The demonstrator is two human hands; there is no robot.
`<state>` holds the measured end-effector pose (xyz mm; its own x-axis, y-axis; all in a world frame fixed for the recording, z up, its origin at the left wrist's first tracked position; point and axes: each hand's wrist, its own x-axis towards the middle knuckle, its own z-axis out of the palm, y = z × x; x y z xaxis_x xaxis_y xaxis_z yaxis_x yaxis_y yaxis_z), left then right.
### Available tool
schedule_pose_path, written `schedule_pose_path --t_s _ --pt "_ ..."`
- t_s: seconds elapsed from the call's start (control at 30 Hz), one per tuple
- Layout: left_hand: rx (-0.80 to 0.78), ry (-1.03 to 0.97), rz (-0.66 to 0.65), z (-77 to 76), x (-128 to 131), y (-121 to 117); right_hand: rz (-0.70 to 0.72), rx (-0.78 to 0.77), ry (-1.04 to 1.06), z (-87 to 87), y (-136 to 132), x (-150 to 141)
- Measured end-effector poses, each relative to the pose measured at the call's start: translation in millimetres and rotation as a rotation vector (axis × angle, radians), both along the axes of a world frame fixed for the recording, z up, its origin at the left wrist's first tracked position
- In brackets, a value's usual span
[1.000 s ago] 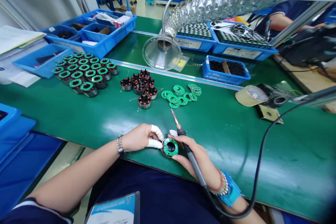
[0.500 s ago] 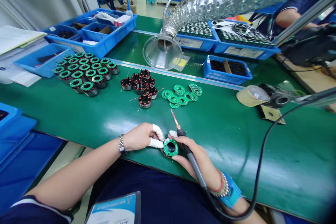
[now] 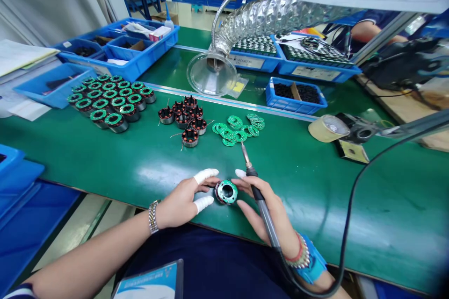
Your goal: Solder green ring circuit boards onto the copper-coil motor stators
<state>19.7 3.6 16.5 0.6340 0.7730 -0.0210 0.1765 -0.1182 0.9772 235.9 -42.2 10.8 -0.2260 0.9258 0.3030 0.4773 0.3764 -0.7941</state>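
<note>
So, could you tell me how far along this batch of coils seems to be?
Done: the coils wearing green rings at left. In hand: one ringed coil, between the left hand and right hand, which holds a soldering iron. Left: bare coils and loose green rings.

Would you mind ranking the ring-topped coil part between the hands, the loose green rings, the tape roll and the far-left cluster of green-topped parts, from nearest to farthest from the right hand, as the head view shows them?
1. Ring-topped coil part: just left of the right hand.
2. Loose green rings: straight ahead.
3. Tape roll: ahead and rightward.
4. Green-topped cluster: far left.
</note>
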Motion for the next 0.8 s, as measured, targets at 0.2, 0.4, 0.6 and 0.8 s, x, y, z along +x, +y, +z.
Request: schedule_pose_path --t_s 0.2,0.4,0.6,0.8 --pt "0.186 0.162 0.084 -6.4 8.7 -9.1 0.010 0.084 -0.126 -2.3 -3.8 -5.2" --pt "0.427 0.194 0.119 -16.0 11.8 -10.7 -0.004 0.107 -0.154 -5.4 -3.6 -6.3" --pt "0.505 0.243 0.082 -14.7 8.3 -12.8 -0.013 0.135 -0.163 -9.7 -4.8 -6.5" --pt "0.410 0.342 0.116 -4.9 22.1 -14.6 -0.013 0.169 -0.137 -9.1 -4.8 -11.4"
